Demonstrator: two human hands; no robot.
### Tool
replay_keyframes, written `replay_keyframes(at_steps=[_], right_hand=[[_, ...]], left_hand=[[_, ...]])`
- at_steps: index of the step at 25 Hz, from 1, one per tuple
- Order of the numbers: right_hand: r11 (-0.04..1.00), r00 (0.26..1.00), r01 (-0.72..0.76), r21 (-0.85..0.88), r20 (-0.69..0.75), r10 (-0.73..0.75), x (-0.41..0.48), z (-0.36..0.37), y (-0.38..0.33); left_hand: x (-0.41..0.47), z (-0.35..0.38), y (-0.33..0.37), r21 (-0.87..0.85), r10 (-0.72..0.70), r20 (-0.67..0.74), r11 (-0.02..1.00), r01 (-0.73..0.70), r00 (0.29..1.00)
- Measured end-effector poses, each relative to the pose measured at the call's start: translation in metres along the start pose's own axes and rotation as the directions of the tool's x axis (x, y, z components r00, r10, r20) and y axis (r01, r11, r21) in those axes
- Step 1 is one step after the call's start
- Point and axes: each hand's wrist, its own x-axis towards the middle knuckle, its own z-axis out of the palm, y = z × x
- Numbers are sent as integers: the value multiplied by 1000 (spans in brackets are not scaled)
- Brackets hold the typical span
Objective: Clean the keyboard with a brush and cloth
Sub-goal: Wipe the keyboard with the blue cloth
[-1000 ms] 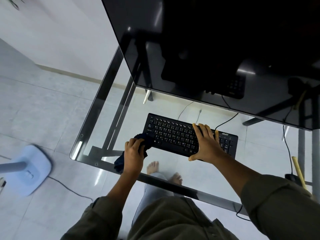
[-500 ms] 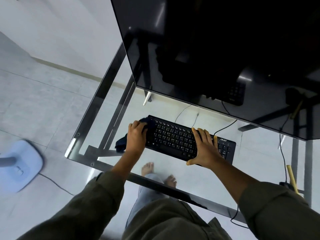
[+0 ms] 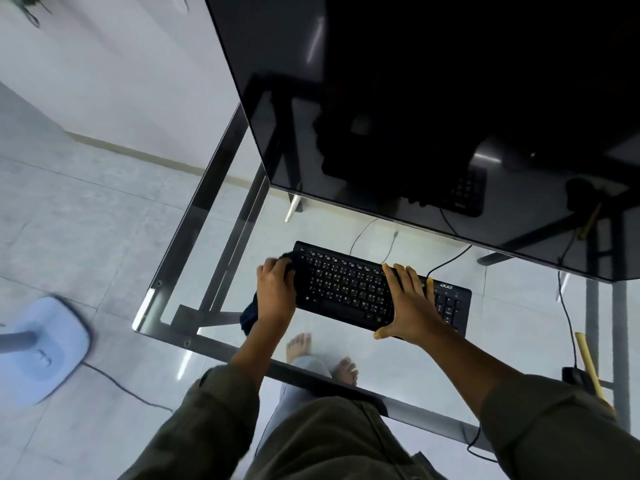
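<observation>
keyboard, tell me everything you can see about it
The keyboard is a black, plastic-looking full-size board with pale key legends and a small logo at its far right corner. It lies flat on the glass desk, angled slightly, just in front of the dark monitor. A thin black cable leaves its far edge. The left hand presses a dark cloth against its left end; the right hand lies spread flat across its right half.

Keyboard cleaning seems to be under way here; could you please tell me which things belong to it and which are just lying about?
Part of the job:
- keyboard
- dark cloth, gripped by the left hand
- right hand, flat on the keyboard
- yellow-handled tool, possibly the brush

Just lying about:
- monitor
- glass desk
- fan base on the floor
</observation>
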Motion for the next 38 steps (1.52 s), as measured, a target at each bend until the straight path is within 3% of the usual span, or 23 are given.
replay_keyframes(at_steps=[3, 5, 7, 8, 10, 13, 16, 18, 22, 24, 26, 29, 32, 34, 38], right_hand=[[1000, 1000, 7, -6, 2, -7, 1, -1, 3], [1000, 1000, 21, 9, -1, -21, 0, -2, 4], [998, 999, 14, 64, -31, -12, -8, 3, 3], [994, 997, -21, 106, -70, 28, -15, 7, 6], [961, 962, -164, 222, -178, 205, -34, 18, 19], [796, 828, -374, 476, -214, 518, -70, 34, 57], [735, 807, -395, 550, -174, 564, -91, 51, 67], [730, 802, -379, 570, -192, 566, -92, 56, 62], [728, 790, -398, 558, -195, 581, -91, 56, 62], [731, 786, -403, 550, -200, 584, -91, 58, 63], [728, 789, -398, 559, -195, 582, -92, 61, 64], [739, 798, -380, 556, -206, 566, -93, 62, 66], [738, 789, -373, 563, -226, 571, -92, 63, 67], [743, 791, -370, 558, -230, 567, -93, 64, 68], [724, 818, -348, 595, -185, 544, -92, 63, 69]], left_hand=[[42, 11, 46, 124, 144, 130, 979, -160, 981], [32, 27, 81, 185, 330, 326, 897, -402, 886], [11, 38, 94, 158, 456, 388, 823, -545, 801], [12, 37, 91, 184, 460, 354, 819, -543, 814], [25, 27, 68, 339, 340, 217, 853, -397, 915], [36, 9, 34, 444, 99, 60, 888, -116, 993], [29, 31, 53, 389, 173, 84, 901, -192, 981], [9, 66, 90, 392, 294, 196, 851, -349, 936], [-66, 140, 159, 285, 494, 438, 716, -637, 751], [-82, 149, 164, 280, 563, 440, 654, -703, 699], [-69, 130, 150, 309, 523, 391, 701, -643, 758], [-24, 81, 98, 462, 290, 226, 808, -365, 930], [3, 38, 49, 367, 124, -1, 923, -115, 992], [-12, 41, 47, 319, 114, 14, 941, -112, 993], [-79, 93, 111, 119, 153, 246, 975, -187, 957]])
